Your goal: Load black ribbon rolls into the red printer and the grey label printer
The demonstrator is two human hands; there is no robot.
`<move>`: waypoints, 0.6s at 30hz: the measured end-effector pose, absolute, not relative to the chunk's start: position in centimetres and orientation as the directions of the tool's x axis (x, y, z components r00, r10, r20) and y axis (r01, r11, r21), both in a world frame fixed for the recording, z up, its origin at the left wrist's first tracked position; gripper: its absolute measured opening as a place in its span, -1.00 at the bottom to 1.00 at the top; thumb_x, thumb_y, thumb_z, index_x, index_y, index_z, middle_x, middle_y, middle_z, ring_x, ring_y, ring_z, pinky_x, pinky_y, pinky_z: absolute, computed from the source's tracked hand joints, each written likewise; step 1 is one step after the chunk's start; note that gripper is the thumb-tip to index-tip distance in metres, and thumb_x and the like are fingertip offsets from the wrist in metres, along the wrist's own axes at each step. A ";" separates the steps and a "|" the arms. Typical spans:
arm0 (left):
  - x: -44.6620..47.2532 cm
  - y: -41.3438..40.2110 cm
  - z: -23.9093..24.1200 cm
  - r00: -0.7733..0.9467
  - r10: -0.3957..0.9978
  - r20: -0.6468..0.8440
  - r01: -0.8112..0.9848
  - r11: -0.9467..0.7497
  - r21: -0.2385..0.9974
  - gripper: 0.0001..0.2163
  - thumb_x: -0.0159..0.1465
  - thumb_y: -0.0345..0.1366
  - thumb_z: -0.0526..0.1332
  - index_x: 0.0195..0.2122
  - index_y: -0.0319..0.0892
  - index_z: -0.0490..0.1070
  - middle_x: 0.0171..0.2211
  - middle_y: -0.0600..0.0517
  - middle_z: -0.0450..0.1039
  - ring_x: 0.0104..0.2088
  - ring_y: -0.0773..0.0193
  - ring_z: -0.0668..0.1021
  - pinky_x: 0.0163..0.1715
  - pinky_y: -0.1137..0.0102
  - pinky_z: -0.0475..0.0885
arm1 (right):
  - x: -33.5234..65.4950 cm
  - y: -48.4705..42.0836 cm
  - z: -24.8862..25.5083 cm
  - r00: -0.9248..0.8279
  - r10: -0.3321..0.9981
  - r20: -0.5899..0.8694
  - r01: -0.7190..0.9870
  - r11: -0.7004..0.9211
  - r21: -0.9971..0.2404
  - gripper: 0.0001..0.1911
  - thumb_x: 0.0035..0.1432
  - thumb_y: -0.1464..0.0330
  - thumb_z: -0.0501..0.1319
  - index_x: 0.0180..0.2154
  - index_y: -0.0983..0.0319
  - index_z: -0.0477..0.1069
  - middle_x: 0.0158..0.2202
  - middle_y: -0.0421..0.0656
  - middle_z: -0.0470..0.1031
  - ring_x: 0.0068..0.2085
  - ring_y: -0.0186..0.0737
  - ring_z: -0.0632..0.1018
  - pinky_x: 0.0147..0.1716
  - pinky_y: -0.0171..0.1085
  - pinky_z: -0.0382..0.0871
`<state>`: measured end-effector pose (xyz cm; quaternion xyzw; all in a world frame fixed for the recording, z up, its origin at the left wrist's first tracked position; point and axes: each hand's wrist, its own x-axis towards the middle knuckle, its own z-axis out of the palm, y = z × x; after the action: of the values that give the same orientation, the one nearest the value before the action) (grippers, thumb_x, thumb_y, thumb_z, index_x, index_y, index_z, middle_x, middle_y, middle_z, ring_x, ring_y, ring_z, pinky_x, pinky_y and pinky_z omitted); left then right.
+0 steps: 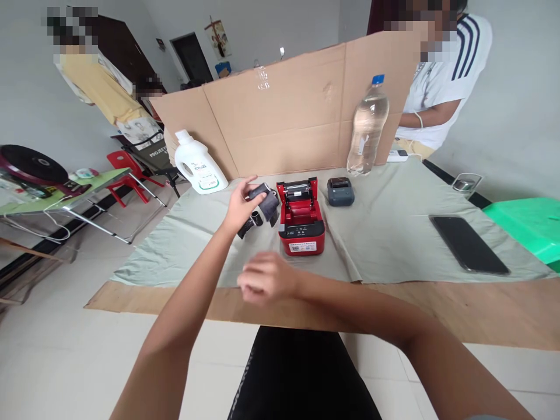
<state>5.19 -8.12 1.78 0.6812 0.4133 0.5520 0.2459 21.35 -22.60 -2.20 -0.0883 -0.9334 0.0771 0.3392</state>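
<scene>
My left hand [241,205] grips a roll of black ribbon [268,204], its thumb along the roll and a loose end hanging down. Just below that hand, another small black roll with film [252,223] lies on the cloth. To the right stands a red and black label printer [301,236], its lid raised and its red inner bay showing. Nearer the table's front edge, my right hand [265,277] hovers with curled fingers, slightly blurred; nothing shows in it.
A small dark-grey device [340,192] sits right of the printer. Behind are a white jug [201,166], a water bottle [368,128] and a cardboard screen [280,122]. A black phone [469,244] lies at right. Other people stand beyond the screen.
</scene>
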 end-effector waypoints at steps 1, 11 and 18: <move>6.0 -9.2 1.7 0.066 0.821 0.567 0.282 -0.560 0.779 -0.51 0.15 -0.04 0.49 0.05 -0.11 0.52 -0.12 -0.08 0.62 -0.05 0.10 0.64 -0.02 0.20 0.59 | 22.5 -21.6 -0.3 -0.647 0.277 0.710 0.169 0.961 -0.221 -0.82 0.25 0.42 0.11 -0.40 0.15 0.40 -0.43 -0.22 0.54 -0.40 -0.21 0.46 -0.31 -0.20 0.33; 13.8 -11.6 -0.5 -0.043 0.887 0.460 -0.160 -0.460 0.873 -0.47 0.07 0.17 0.52 -0.16 -0.13 0.52 -0.59 0.18 0.39 -0.56 0.43 0.41 -0.47 0.47 0.35 | 33.8 -13.0 7.9 -0.523 0.745 0.414 0.421 0.648 -0.635 -0.62 0.15 0.29 0.33 0.01 0.22 0.55 -0.10 -0.10 0.57 -0.35 -0.27 0.47 -0.26 -0.23 0.37; 13.5 -12.2 -2.1 0.072 0.881 0.468 0.033 -0.471 0.881 -0.55 0.13 0.07 0.49 -0.10 -0.10 0.51 -0.45 0.11 0.47 -0.46 0.35 0.45 -0.42 0.42 0.33 | 34.5 -12.0 7.3 -0.581 0.761 0.291 0.507 0.617 -0.602 -0.81 0.19 0.38 0.23 -0.17 0.26 0.56 -0.32 -0.17 0.57 -0.31 -0.25 0.48 -0.25 -0.27 0.29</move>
<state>13.49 -12.17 -2.10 0.6338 0.3605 0.5778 0.3667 34.49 -12.03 7.32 -0.3695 -0.8575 0.2344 0.2705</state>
